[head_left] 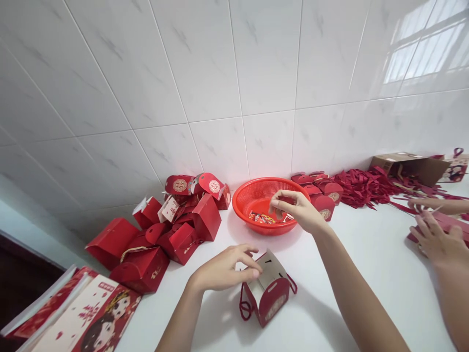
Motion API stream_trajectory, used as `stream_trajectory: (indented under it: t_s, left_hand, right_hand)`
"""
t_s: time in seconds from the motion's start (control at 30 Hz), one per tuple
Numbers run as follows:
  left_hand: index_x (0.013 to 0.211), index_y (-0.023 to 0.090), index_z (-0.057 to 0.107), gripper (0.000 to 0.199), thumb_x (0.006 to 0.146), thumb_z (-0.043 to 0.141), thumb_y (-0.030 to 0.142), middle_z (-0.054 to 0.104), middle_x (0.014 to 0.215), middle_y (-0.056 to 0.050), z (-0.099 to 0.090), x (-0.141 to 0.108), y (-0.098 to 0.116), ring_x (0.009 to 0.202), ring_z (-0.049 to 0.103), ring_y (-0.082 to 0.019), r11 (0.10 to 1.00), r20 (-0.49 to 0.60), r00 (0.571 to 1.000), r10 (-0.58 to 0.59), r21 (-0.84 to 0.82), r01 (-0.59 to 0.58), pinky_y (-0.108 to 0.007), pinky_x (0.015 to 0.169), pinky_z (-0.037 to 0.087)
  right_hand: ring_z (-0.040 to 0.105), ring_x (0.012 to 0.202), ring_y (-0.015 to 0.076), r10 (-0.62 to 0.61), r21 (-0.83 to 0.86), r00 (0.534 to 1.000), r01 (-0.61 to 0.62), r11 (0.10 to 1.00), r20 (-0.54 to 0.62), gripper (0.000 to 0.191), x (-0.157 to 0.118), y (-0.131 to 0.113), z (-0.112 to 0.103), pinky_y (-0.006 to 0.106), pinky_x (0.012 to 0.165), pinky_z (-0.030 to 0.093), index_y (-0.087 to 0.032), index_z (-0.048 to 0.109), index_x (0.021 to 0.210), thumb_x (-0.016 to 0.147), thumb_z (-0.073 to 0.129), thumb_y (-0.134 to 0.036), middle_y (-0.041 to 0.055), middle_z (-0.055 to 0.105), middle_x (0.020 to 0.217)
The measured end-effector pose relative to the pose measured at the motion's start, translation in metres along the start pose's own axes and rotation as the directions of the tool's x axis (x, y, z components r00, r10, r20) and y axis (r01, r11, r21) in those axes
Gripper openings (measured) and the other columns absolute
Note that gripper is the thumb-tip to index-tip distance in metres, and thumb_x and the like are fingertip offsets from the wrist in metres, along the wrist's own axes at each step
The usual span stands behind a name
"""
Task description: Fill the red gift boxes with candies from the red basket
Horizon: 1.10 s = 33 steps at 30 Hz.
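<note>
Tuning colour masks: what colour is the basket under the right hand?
Bright orange-red. The basket shows best in the head view, the only one.

tiled wall (pixel 212 63), back | open cardboard box (pixel 432 171), right | red ribbon heap (pixel 364 188), beside box

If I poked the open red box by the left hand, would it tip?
The open red box might slide rather than tip, since it looks squat. It's likely light, with thin walls like folded card. Its cord handles look floppy, drooping at the sides.
</note>
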State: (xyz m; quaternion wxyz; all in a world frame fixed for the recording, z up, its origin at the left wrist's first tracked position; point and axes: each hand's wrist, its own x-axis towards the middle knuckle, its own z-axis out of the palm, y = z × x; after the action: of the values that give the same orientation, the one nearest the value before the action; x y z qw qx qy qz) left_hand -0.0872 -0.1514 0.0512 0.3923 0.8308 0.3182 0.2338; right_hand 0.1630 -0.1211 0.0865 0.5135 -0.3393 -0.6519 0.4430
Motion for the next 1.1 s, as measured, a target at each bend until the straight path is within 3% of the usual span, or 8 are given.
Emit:
stream_trajectory:
  t_s: [0.13, 0.33, 0.43, 0.57, 0.7, 0.83, 0.93, 1.1]
  left_hand:
    - [0.087, 0.032, 0.081, 0.013, 0.082, 0.070, 0.033, 0.077, 0.103, -0.003, -0.001, 0.008, 0.000, 0.090, 0.073, -0.023, 0.992, 0.023, 0.996, 0.083, 0.089, -0.085, -0.024, 0.070, 0.053]
    - [0.104, 0.027, 0.079, 0.026, 0.082, 0.067, 0.032, 0.077, 0.108, -0.006, -0.002, 0.031, -0.001, 0.101, 0.071, -0.028, 0.995, 0.026, 0.996, -0.091, -0.033, 0.092, -0.033, 0.084, 0.055]
    - [0.105, 0.025, 0.078, 0.027, 0.082, 0.065, 0.032, 0.076, 0.110, -0.006, -0.004, 0.047, -0.006, 0.103, 0.069, -0.027, 0.994, 0.029, 0.996, -0.084, -0.068, 0.086, -0.034, 0.088, 0.054]
    - [0.097, 0.019, 0.077, 0.023, 0.084, 0.061, 0.028, 0.075, 0.107, -0.008, -0.010, 0.076, -0.020, 0.104, 0.068, -0.025, 0.998, -0.119, 0.993, 0.008, -0.057, -0.015, -0.034, 0.092, 0.052]
    - [0.095, 0.018, 0.076, 0.024, 0.083, 0.057, 0.023, 0.076, 0.103, -0.007, -0.015, 0.107, -0.036, 0.098, 0.068, -0.022, 0.997, -0.206, 0.978, 0.017, 0.074, -0.001, -0.032, 0.090, 0.053]
    - [0.103, 0.016, 0.075, 0.028, 0.082, 0.056, 0.018, 0.076, 0.110, -0.007, -0.018, 0.132, -0.047, 0.101, 0.068, -0.021, 0.946, -0.045, 0.993, -0.107, 0.302, 0.116, -0.029, 0.090, 0.051]
    - [0.109, 0.018, 0.075, 0.032, 0.081, 0.062, 0.023, 0.075, 0.115, -0.007, -0.021, 0.149, -0.051, 0.104, 0.068, -0.023, 0.861, 0.115, 0.957, -0.267, 0.474, 0.183, -0.027, 0.091, 0.049]
    - [0.116, 0.023, 0.073, 0.047, 0.071, 0.073, 0.033, 0.070, 0.126, -0.008, -0.020, 0.173, -0.063, 0.109, 0.066, -0.026, 0.756, 0.159, 0.887, -0.433, 0.600, 0.261, -0.024, 0.083, 0.050]
  right_hand:
    - [0.053, 0.059, 0.0128, -0.017, -0.003, 1.000, 0.017, 1.000, -0.021, 0.030, 0.014, 0.011, -0.001, 0.027, 0.058, 0.044, -0.019, 0.062, 0.073, 0.083, 0.068, -0.047, 0.0033, 0.067, 0.074]
    - [0.052, 0.057, 0.0117, 0.022, -0.002, 0.999, -0.022, 1.000, -0.045, 0.032, 0.022, 0.030, -0.006, 0.027, 0.059, 0.043, -0.018, 0.063, 0.071, 0.081, 0.070, -0.048, 0.0029, 0.066, 0.071]
    - [0.052, 0.057, 0.0117, 0.033, 0.053, 0.997, -0.029, 0.998, -0.073, 0.031, 0.023, 0.033, -0.011, 0.027, 0.058, 0.043, -0.019, 0.063, 0.071, 0.078, 0.072, -0.048, 0.0029, 0.066, 0.072]
    - [0.051, 0.056, 0.0113, 0.040, 0.114, 0.982, -0.019, 0.993, -0.183, 0.030, 0.021, 0.034, -0.022, 0.027, 0.057, 0.043, -0.019, 0.064, 0.073, 0.077, 0.074, -0.047, 0.0030, 0.067, 0.072]
    - [0.051, 0.054, 0.0101, 0.066, 0.198, 0.960, -0.012, 0.980, -0.271, 0.032, 0.020, 0.037, -0.032, 0.025, 0.054, 0.041, -0.018, 0.065, 0.071, 0.072, 0.078, -0.048, 0.0025, 0.067, 0.070]
    - [0.053, 0.052, 0.0095, 0.148, 0.339, 0.934, -0.032, 0.940, -0.324, 0.034, 0.017, 0.049, -0.038, 0.022, 0.051, 0.041, -0.017, 0.066, 0.070, 0.065, 0.083, -0.045, 0.0019, 0.066, 0.067]
    - [0.053, 0.050, 0.0091, 0.269, 0.481, 0.898, -0.075, 0.874, -0.348, 0.033, 0.009, 0.062, -0.043, 0.021, 0.047, 0.041, -0.015, 0.067, 0.070, 0.059, 0.087, -0.039, 0.0019, 0.066, 0.064]
    - [0.048, 0.047, 0.0056, 0.393, 0.778, 0.835, 0.064, 0.625, -0.385, 0.020, -0.019, 0.088, -0.054, 0.016, 0.044, 0.041, -0.016, 0.062, 0.070, 0.067, 0.081, -0.021, -0.0027, 0.058, 0.060]
